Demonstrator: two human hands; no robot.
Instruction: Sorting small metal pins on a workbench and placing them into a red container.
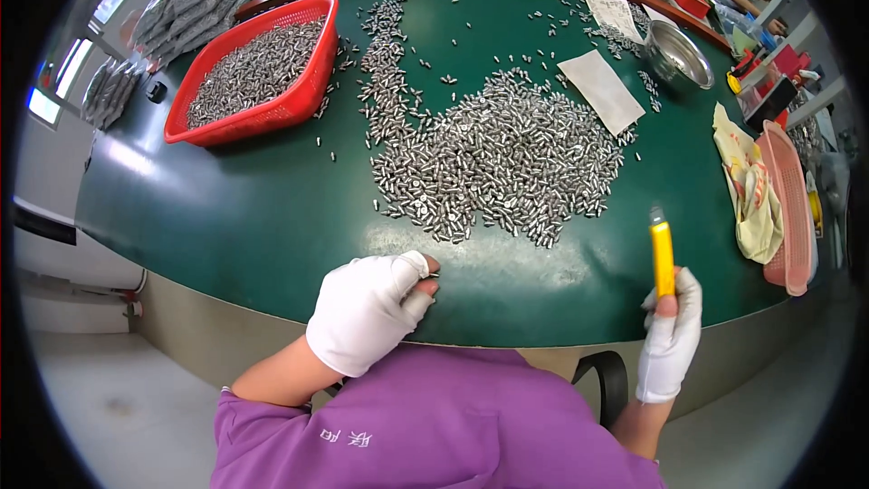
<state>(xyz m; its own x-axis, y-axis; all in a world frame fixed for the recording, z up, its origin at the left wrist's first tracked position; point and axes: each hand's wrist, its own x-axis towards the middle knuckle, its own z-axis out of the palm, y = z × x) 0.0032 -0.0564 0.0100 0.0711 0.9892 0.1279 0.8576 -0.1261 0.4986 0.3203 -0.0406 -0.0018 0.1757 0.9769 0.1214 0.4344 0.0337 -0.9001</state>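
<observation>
My left hand [371, 312], in a white glove with bare thumb and fingertips, is closed near the table's front edge. It pinches a small metal part [434, 274], mostly hidden by the fingers. To the right, my gloved right hand [672, 335] grips a slim yellow-handled tool [663, 258] upright, its short grey tip pointing away from me; the exact kind cannot be made out. Beyond both hands spreads a large heap of small silvery metal parts [498, 154] on the green tabletop [272, 217].
At the left stands a red plastic basket [308, 95] full of the same parts, with grey bags [195, 4] behind it. A paper sheet [602, 91] touches the heap, near a metal bowl [677, 54]. A yellowish cloth [751, 190] and a pink basket [786, 208] sit right.
</observation>
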